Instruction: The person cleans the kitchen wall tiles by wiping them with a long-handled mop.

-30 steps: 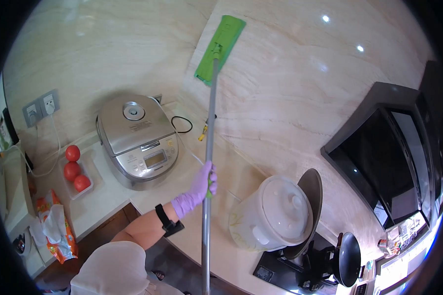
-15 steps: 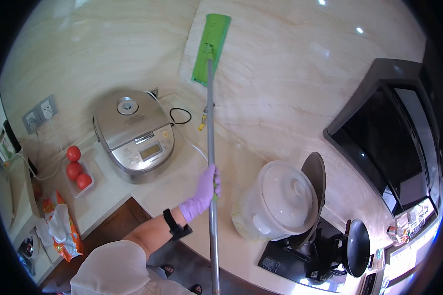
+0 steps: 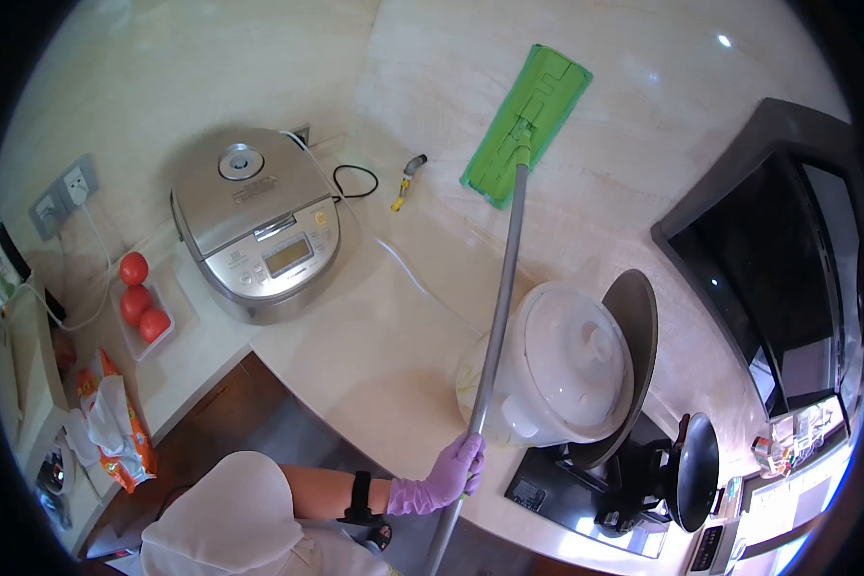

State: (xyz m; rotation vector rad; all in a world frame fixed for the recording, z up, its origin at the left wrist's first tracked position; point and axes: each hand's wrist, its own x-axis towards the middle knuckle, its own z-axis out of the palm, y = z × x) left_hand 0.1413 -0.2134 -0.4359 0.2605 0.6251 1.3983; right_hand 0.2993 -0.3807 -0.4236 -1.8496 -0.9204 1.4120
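My left hand (image 3: 448, 475), in a purple glove, is closed round the grey pole of a flat mop (image 3: 507, 278). The pole slants from the bottom edge up to the mop's green rectangular head (image 3: 530, 127), which lies against the marbled wall. Behind the pole stands a white lidded pot (image 3: 571, 360), partly covered by it. A large dark round lid or pan (image 3: 636, 336) leans behind that pot. My right hand is out of view.
A silver rice cooker (image 3: 254, 226) sits on the counter (image 3: 341, 384), left of a yellow-tipped pipe fitting (image 3: 405, 182). Tomatoes (image 3: 135, 305) and an orange wipes packet (image 3: 120, 432) lie at left. At right are a wok (image 3: 698, 472), hob (image 3: 538, 490) and dark range hood (image 3: 739, 278).
The mop head has moved right along the wall, and the pole now tilts. My left hand has shifted down and right with it. The view has shifted slightly.
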